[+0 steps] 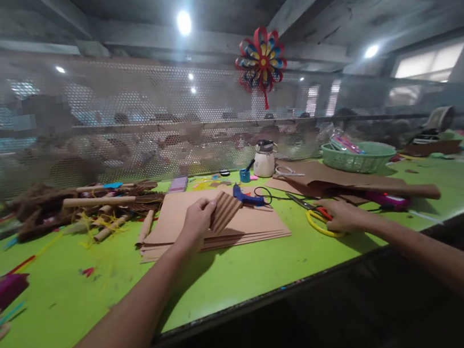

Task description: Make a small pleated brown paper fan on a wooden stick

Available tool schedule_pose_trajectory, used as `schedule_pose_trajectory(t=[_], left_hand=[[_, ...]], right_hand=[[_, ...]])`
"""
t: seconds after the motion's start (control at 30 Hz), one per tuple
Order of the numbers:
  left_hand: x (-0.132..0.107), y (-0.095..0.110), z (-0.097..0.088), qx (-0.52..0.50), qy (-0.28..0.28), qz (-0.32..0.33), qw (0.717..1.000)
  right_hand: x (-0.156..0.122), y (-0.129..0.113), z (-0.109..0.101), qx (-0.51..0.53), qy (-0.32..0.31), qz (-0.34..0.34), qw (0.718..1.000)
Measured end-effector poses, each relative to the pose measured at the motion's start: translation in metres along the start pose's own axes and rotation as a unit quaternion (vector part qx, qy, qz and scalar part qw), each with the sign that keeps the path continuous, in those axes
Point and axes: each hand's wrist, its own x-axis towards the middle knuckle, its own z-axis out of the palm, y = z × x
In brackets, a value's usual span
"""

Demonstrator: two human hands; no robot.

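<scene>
My left hand (197,220) is closed on a folded, pleated piece of brown cardboard (225,209), holding it just above a stack of flat brown cardboard sheets (260,224) on the green table (80,293). My right hand (344,216) rests on the table with its fingers curled round the yellow handles of a pair of scissors (315,215), whose blades point back toward the left.
A blue glue gun (246,197) lies behind the stack. Rolled brown tubes and scraps (90,208) pile at the back left. A green basket (357,157), a white pot (263,161), brown paper and a long tube (389,189) sit to the right. A mesh screen (142,123) backs the table.
</scene>
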Motion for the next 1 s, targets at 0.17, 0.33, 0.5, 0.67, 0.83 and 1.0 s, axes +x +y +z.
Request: schedule_pose_trajectory(t=[0.17,0.33,0.5,0.67,0.83,1.0], left_hand=[[0.000,-0.003,-0.004,0.013,0.027,0.027,0.999],[0.004,-0.004,-0.009,0.010,0.096,0.058,0.994],[0.006,0.003,-0.010,-0.028,0.144,0.079,0.986],[0.005,0.013,-0.017,-0.045,0.186,0.116,0.975],[0.008,0.016,-0.028,-0.038,0.230,0.141,0.962],[0.008,0.018,-0.029,-0.025,0.238,0.161,0.957]], right_hand=[[0.025,0.002,0.009,0.047,-0.033,0.045,0.997],[0.011,0.005,0.003,0.092,0.030,0.065,0.993],[-0.032,-0.042,-0.021,0.353,0.075,-0.054,0.931],[-0.041,-0.132,-0.031,0.479,-0.046,-0.122,0.868],[-0.024,-0.194,-0.022,0.462,-0.019,-0.178,0.868],[-0.014,-0.213,-0.013,0.481,-0.004,-0.205,0.852]])
